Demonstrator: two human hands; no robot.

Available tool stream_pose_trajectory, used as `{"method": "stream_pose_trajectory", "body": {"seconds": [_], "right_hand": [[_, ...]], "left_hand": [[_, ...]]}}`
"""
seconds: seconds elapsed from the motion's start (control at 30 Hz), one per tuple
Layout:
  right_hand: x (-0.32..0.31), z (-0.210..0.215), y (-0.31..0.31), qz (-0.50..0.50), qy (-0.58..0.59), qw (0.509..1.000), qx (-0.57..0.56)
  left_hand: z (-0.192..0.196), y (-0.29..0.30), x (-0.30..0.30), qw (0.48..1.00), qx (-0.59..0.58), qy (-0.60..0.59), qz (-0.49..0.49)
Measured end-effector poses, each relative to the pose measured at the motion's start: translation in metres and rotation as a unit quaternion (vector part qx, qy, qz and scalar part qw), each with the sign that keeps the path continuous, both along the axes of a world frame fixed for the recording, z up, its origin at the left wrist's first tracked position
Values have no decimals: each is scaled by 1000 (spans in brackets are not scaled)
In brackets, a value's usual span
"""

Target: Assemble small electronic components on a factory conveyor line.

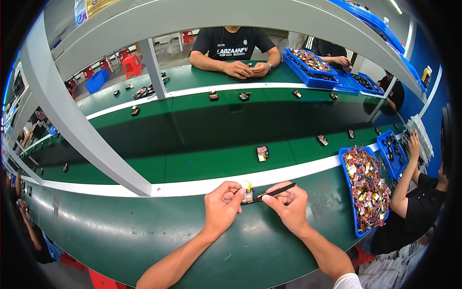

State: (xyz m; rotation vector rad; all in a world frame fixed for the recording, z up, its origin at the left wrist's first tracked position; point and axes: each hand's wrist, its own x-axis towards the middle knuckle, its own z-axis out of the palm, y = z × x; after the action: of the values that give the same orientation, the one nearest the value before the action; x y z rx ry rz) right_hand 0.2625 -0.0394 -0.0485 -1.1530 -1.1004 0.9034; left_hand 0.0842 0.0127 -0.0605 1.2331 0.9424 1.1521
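Observation:
Over the green bench, my left hand (223, 208) is closed on a small black casing (248, 196) with a reddish circuit board in it. A white and yellow piece (247, 185) stands up at the casing's top edge, by my left fingertips. My right hand (291, 208) grips a pair of black tweezers (278, 190), thumb below and fingers above. Their tips reach left to the right side of the casing and seem to touch it. How the tips meet the parts inside is too small to make out.
A blue tray (350, 204) heaped with small circuit boards stands on my right. Beyond a white rail (202, 186), a green conveyor belt (211, 166) carries several casings. A grey post (91, 130) slants up at left. Co-workers sit across (233, 45) and at right (409, 204).

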Motion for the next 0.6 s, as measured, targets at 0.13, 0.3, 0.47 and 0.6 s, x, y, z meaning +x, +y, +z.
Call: {"method": "stream_pose_trajectory", "body": {"seconds": [0.13,0.3,0.47,0.6], "right_hand": [[0,3,-4,-21,-49,999,9],[0,2,-3,-34,-62,998,7],[-1,-2,-2,-17,-22,1000,-10],[0,1,-1,1,2,999,-32]], "left_hand": [[1,-1,2,1000,2,-4,0],[0,-1,2,1000,6,-6,-1],[-2,0,1,1000,3,-5,-2],[-5,0,0,1000,20,-1,-18]]}}
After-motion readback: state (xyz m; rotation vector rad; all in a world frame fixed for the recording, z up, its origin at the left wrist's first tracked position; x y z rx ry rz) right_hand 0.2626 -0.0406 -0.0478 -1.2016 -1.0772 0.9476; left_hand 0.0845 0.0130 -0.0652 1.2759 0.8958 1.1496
